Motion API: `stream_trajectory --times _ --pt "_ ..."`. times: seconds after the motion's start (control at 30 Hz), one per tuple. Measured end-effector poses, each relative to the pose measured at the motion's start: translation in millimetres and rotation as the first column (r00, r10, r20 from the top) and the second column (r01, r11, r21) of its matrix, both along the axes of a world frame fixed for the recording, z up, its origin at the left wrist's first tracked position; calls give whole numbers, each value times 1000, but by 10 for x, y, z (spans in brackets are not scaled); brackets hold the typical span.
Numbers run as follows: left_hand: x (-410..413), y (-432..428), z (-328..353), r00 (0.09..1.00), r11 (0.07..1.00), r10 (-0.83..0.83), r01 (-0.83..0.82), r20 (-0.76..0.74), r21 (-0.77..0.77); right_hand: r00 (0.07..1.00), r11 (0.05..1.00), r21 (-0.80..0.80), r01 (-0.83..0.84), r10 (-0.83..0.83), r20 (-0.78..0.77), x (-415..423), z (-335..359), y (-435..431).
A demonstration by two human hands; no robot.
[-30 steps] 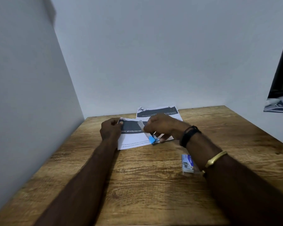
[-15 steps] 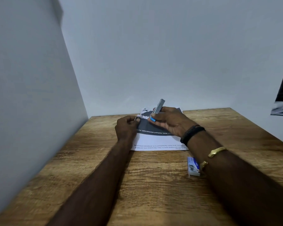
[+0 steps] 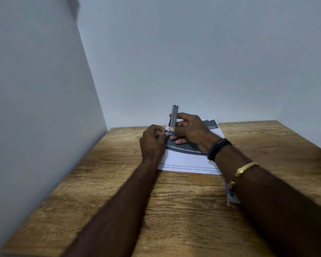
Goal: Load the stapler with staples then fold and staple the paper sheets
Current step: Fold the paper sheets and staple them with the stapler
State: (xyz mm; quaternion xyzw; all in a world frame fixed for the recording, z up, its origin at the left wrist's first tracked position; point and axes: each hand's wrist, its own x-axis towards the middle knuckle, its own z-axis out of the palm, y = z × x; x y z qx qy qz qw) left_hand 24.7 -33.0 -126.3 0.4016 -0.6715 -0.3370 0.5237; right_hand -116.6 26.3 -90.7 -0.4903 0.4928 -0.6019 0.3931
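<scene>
My right hand (image 3: 188,129) holds a small stapler (image 3: 174,116) upright above the far part of the table; its grey metal arm points up and its blue base shows below my thumb. My left hand (image 3: 152,141) is closed right beside the stapler's base, pinching the top corner of the paper sheets (image 3: 189,160). The sheets lie flat under both hands, white with a dark printed band. A second printed sheet (image 3: 211,125) peeks out behind my right hand. A small staple box (image 3: 232,196) lies by my right forearm, mostly hidden by it.
The wooden table (image 3: 174,210) sits in a corner between a wall on the left and a wall behind. Its right edge runs past my right arm. A dark object shows at the far right border.
The stapler went from lying low on the sheets to being held upright. Both hands moved toward the sheets' top left corner, and my view shifted left.
</scene>
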Motion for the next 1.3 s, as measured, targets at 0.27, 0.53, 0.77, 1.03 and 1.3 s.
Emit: stream_trajectory --times 0.27,0.53,0.77,1.03,1.3 --pt "-12 42 38 999 997 28 -27 18 -77 994 1000 3 16 -16 -111 1 15 26" --pt "-30 88 52 1000 992 -1 2 11 -123 971 996 -8 83 -83 -226 8 40 69" --pt "-41 92 24 1000 994 -7 10 26 -113 945 982 -24 186 -185 -270 31 11 22" --pt "-32 88 4 995 997 -29 36 98 -73 935 962 -31 270 -270 -231 33 -8 46" --pt "47 32 75 976 981 173 -182 132 60 718 878 -66 475 -430 -547 98 229 276"
